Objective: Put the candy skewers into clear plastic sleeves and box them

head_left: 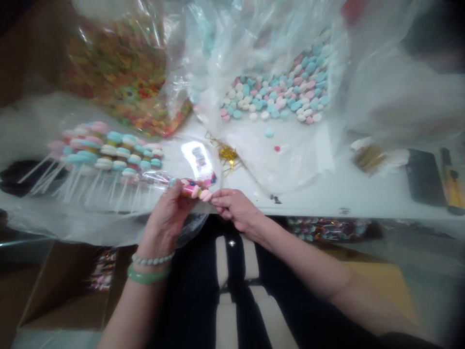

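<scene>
A short candy skewer with pink pieces and a clear, printed wrapper is between my hands at the table's front edge. My left hand is closed around its left part. At its right end, the fingertips of my right hand are pinched together against the last pink candy; any stick there is hidden by the fingers. Just beyond lie gold twist ties in a small heap. To the left is a pile of candy skewers in pink, blue and white, their white sticks pointing toward me.
Clear bags of colourful gummies and pastel candy tablets lie behind. On the right are a blurred gold-brown bundle, a dark flat block and a yellow-handled tool. Below stands a cardboard box with wrapped candies.
</scene>
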The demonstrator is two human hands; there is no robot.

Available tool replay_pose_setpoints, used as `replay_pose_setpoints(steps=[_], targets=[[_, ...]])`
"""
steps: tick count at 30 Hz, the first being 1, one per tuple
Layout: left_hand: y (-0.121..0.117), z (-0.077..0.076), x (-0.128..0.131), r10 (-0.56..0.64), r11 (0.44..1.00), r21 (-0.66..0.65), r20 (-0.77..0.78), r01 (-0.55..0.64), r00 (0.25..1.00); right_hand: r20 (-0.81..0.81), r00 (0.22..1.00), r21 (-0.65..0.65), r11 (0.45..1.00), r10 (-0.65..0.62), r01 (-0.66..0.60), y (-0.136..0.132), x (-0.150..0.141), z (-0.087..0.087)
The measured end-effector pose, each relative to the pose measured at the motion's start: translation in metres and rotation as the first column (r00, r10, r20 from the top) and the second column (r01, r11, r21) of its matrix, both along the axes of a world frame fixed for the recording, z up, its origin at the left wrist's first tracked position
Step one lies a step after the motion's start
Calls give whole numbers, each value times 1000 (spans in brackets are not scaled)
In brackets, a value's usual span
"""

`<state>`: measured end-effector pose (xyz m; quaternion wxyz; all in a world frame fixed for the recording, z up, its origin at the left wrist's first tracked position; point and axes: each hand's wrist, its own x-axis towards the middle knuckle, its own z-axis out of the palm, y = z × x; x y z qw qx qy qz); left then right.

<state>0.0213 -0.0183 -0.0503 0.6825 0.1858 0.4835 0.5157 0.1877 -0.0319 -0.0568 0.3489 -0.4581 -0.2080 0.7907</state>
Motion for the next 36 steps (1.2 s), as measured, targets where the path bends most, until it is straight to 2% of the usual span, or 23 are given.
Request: replay_pose_setpoints(steps=[5,7,9,11,14,17,20,22,24,26,28,36], targets=[[-2,1,6,-79,996,41,3,79,997,73,997,37,999,4,-6,-4,-1,-3],[-2,-2,5,-67,998,8,2,67,998,141,990,133,990,30,-49,-8,-2,-4],[-2,-4,3,-59,998,-38,8,59,998,253,967,292,951,23,-99,-12,-3,-5],[-1,-5,2,-72,996,-54,34,74,997,418,907,482,859,-52,-173,-14,-3,-5],[1,-2,4,-11,1000,20,87,9,996,631,745,661,653,-217,-370,-18,-4,-8],[1,4,8,102,990,81,153,-115,983,736,571,674,471,-363,-569,-21,-6,-11],[1,8,12,145,986,51,201,-158,969,717,425,654,321,-553,-685,-25,-7,-12],[1,9,15,182,982,4,216,-187,959,646,375,652,225,-665,-724,-26,-7,-11],[1,11,17,228,974,-45,229,-223,946,580,357,649,150,-733,-746,-27,-7,-8],[2,12,19,263,965,-67,239,-254,935,536,355,650,106,-766,-752,-27,-7,-5],[2,13,21,283,959,-52,240,-279,928,508,357,660,88,-784,-746,-28,-7,-4],[2,10,23,264,957,62,211,-282,941,475,370,680,66,-798,-731,-29,-10,0]])
